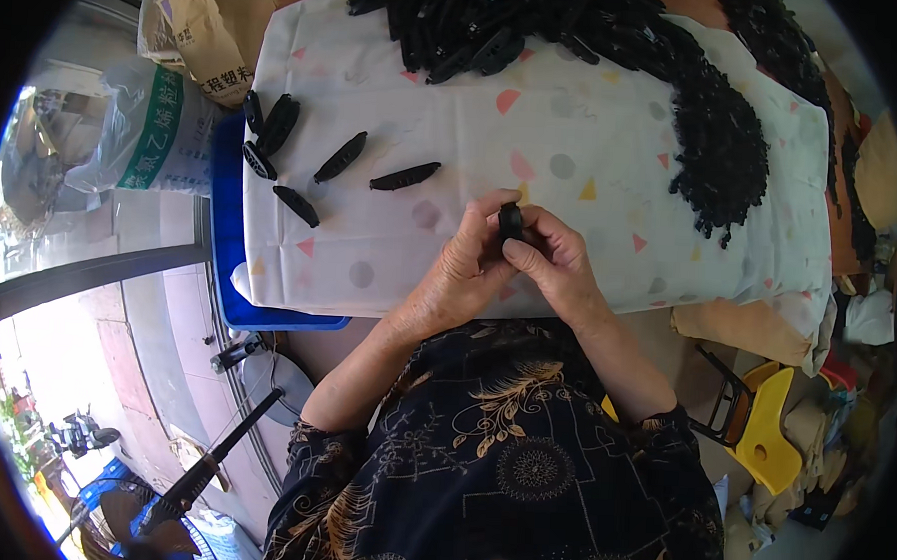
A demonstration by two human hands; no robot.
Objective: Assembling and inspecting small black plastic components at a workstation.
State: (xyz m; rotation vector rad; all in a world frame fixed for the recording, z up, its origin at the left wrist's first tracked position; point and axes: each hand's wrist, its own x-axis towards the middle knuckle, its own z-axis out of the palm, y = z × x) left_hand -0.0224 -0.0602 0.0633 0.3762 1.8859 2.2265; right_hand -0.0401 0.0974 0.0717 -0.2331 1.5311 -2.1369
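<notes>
Between my two hands, over the near edge of the cloth-covered table, is a small black elongated plastic part (511, 221), seen nearly end-on. My left hand (466, 259) grips it from the left, fingers curled around its far side. My right hand (559, 260) pinches it from the right, thumb pressed against its near end. To the left lie several similar black slatted pieces, among them one long piece (405, 176) and another slanted one (341, 156). Part of the held piece is hidden by my fingers.
A big heap of the black slatted pieces (479, 31) covers the far side of the table (390, 247). Right of it spreads a pile of small black bits (719, 152). A blue bin (228, 240) stands at the left edge, a yellow chair (770, 434) at lower right, a fan (142, 527) at lower left.
</notes>
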